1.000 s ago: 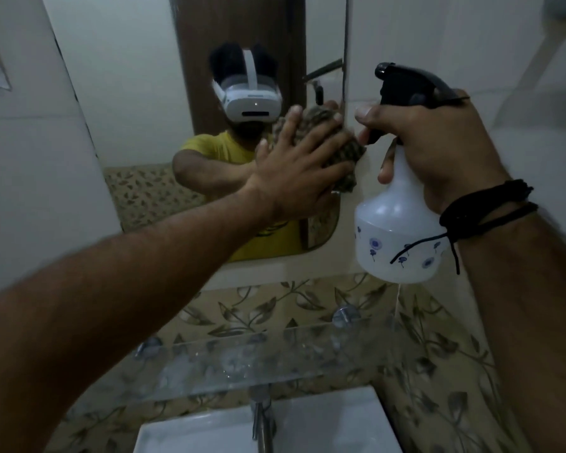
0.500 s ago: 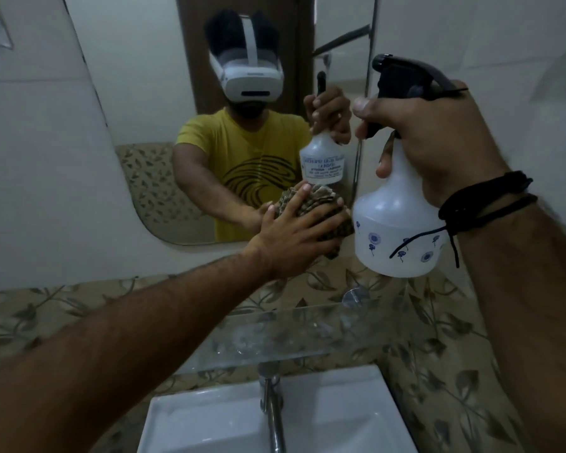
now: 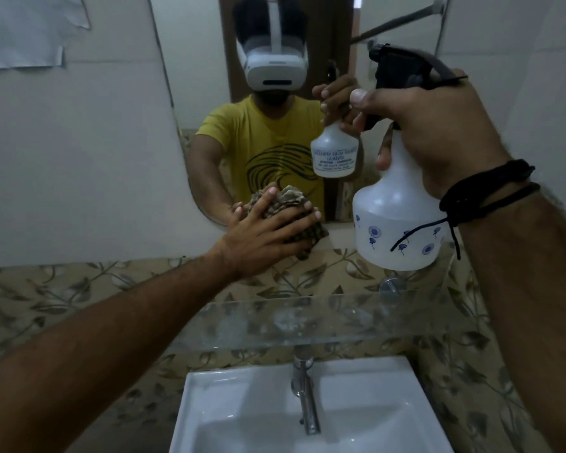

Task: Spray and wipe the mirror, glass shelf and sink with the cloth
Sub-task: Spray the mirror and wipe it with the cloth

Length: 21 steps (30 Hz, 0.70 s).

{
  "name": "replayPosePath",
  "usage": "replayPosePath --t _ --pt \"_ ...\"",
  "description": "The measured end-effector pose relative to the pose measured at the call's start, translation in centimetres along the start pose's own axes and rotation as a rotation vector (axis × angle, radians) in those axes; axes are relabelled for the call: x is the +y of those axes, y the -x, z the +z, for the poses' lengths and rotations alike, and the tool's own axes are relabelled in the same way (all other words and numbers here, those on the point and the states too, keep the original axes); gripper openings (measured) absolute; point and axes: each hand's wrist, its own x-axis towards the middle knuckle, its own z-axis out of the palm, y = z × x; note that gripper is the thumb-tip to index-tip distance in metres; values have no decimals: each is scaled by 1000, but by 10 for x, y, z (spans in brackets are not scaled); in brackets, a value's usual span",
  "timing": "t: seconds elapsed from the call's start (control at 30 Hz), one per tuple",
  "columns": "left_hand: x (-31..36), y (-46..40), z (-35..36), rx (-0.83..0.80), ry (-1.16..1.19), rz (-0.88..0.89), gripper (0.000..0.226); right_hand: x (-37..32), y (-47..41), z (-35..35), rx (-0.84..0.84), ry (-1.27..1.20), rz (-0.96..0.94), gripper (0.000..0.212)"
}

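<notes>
My left hand (image 3: pixel 262 232) presses a crumpled brownish patterned cloth (image 3: pixel 288 207) flat against the lower edge of the wall mirror (image 3: pixel 206 93), fingers spread over it. My right hand (image 3: pixel 438 132) grips a white spray bottle (image 3: pixel 396 220) with a black trigger head, held upright to the right of the cloth, in front of the mirror's right side. Below, a clear glass shelf (image 3: pixel 307 318) spans the wall, speckled with spots. Under it sits the white sink (image 3: pixel 242 416) with a chrome tap (image 3: pixel 304 397).
Leaf-patterned tiles (image 3: pixel 62 289) run behind the shelf and down the right side. The wall at left is plain white with a sheet of paper (image 3: pixel 27 31) taped high up. A person with a headset and yellow shirt is reflected in the mirror.
My left hand has slid the cloth down the mirror from upper middle to the bottom edge. The view has tilted downward, showing more sink. The right hand keeps the bottle in about the same place.
</notes>
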Motion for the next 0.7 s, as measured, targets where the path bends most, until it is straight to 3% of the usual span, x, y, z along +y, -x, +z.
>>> replayPosePath --t 0.27,0.33,0.5,0.7 --pt "-35 93 0 -76 52 -162 75 2 -8 37 -32 -6 -2 6" --pt "-25 111 4 -61 70 -305 73 2 -10 44 -52 -21 -11 5" --pt "5 94 7 56 248 -875 58 2 -15 64 -68 -44 -4 5" --pt "-8 48 -4 150 365 -1043 61 4 -24 78 -99 -68 -13 21"
